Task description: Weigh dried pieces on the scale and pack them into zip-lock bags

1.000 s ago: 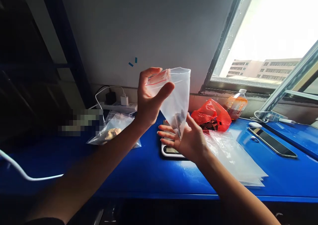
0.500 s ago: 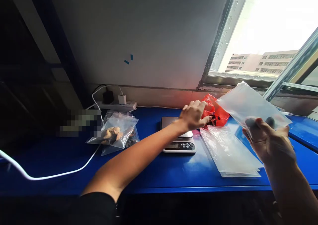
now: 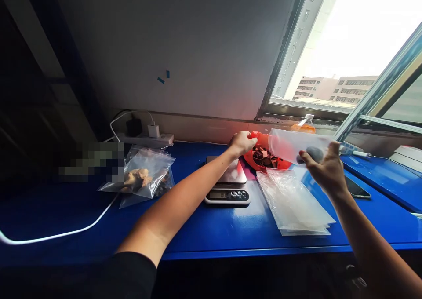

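My left hand (image 3: 243, 143) reaches over the scale (image 3: 227, 196) and pinches the left rim of a red plastic bag (image 3: 284, 163). Dark and reddish-brown chunks (image 3: 264, 156) show in the bag's mouth. At the right, my right hand (image 3: 325, 167) grips a clear plastic bag (image 3: 283, 146) with dark, roundish pieces (image 3: 314, 154) inside. This clear bag hangs sideways beside the red bag's opening, hiding part of it. A stack of flat clear bags (image 3: 293, 202) lies in front of the red bag, right of the scale.
Clear bags holding tan pieces (image 3: 137, 179) lie left on the blue table (image 3: 198, 242). Behind them is a power strip (image 3: 165, 140) with a white charger (image 3: 153, 130) and cable. An orange-filled bottle (image 3: 306, 124) stands by the window; a phone (image 3: 358, 188) lies right.
My left hand has closed on the red bag's rim, and its mouth is now spread wider, showing the chunks. The clear bag in my right hand has moved left and lower, toward the red bag.
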Available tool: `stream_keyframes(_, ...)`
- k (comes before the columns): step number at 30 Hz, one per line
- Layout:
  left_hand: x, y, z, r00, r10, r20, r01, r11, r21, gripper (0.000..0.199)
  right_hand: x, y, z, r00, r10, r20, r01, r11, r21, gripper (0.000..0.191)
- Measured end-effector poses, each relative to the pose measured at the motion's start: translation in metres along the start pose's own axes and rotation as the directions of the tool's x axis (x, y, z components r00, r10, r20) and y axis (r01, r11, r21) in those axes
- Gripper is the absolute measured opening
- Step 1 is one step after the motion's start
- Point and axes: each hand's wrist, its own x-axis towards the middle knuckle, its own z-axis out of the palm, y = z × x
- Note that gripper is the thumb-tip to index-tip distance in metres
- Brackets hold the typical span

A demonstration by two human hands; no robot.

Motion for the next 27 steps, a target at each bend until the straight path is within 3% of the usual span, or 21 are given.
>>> stream_keyframes(3, -0.002, -0.002, -0.008, 1.0, -0.007, 0.01, 0.009, 0.988, -0.154, 0.012, 0.023, -0.017, 0.006, 0.949, -0.275, 0.152, 0.312, 0.882, -0.353, 0.053)
stream_keyframes(5, -0.003, -0.003, -0.012, 1.0, -0.019, 0.019, 0.023, 0.972, -0.234, 0.011, 0.036, -0.026, 0.008, 0.888, -0.378, 0.263, 0.458, 0.784, -0.419, 0.055)
stream_keyframes(8, -0.002, -0.004, -0.015, 0.998, -0.039, 0.04, 0.05, 0.944, -0.328, 0.009, 0.046, -0.033, 0.003, 0.827, -0.457, 0.327, 0.561, 0.702, -0.438, 0.058)
stream_keyframes(14, 0.005, 0.003, -0.014, 0.992, -0.037, 0.124, 0.086, 0.9, -0.427, 0.035, 0.035, -0.036, -0.008, 0.78, -0.476, 0.406, 0.626, 0.585, -0.516, 0.056)
stream_keyframes(17, 0.002, 0.01, -0.012, 0.985, 0.014, 0.172, 0.061, 0.903, -0.425, 0.048, 0.039, -0.039, -0.002, 0.76, -0.455, 0.464, 0.65, 0.543, -0.532, 0.058)
stream_keyframes(21, -0.006, 0.014, -0.014, 0.978, 0.085, 0.192, -0.006, 0.925, -0.381, 0.05, 0.064, -0.046, 0.015, 0.729, -0.427, 0.535, 0.681, 0.537, -0.498, 0.06)
stream_keyframes(24, -0.017, 0.008, -0.023, 0.98, 0.095, 0.175, -0.034, 0.946, -0.321, 0.048, 0.084, -0.052, 0.027, 0.707, -0.428, 0.563, 0.697, 0.555, -0.454, 0.057)
stream_keyframes(27, -0.036, -0.007, -0.043, 0.982, 0.091, 0.167, -0.045, 0.964, -0.261, 0.047, 0.092, -0.054, 0.032, 0.701, -0.427, 0.571, 0.705, 0.535, -0.465, 0.051)
